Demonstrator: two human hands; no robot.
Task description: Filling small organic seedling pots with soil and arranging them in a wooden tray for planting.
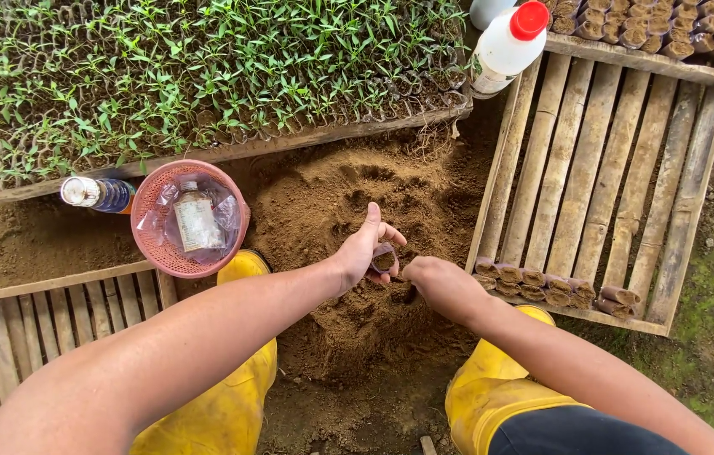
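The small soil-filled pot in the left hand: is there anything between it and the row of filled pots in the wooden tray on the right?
Only the right hand lies between. The left hand holds the small pot over the soil heap; the row of filled pots sits at the near edge of the slatted tray.

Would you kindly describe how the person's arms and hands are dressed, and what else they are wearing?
Both forearms are bare, with no sleeves reaching them. The left hand and right hand wear no gloves, rings or watch that I can see. Lower down are bright yellow rubber boots and dark shorts.
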